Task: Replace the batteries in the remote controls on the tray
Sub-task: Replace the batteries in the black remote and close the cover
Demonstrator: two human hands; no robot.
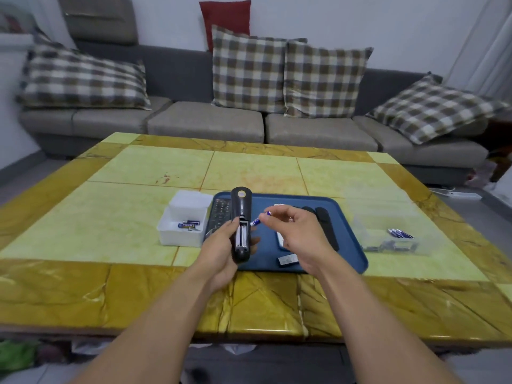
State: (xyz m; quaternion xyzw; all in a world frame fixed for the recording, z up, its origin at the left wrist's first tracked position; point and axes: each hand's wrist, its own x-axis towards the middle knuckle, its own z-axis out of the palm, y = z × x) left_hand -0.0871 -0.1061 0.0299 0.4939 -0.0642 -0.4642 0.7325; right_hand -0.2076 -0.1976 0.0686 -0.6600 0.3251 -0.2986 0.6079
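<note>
**Battery poised at the open remote**

Lower centre of the frame: the left hand (221,246) grips a black remote (241,225), back up, compartment open. The right hand (297,231) pinches a blue battery (260,218) just beside it — above the blue tray (352,245). Farther left, a white box (181,227) holds batteries; right, a clear box (393,239) on the surface (166,167).

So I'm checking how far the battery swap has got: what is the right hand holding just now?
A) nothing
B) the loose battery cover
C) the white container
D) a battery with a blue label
D: the right hand pinches a blue-labelled battery at its fingertips, right beside the open compartment of the black remote that the left hand holds over the blue tray.
</note>
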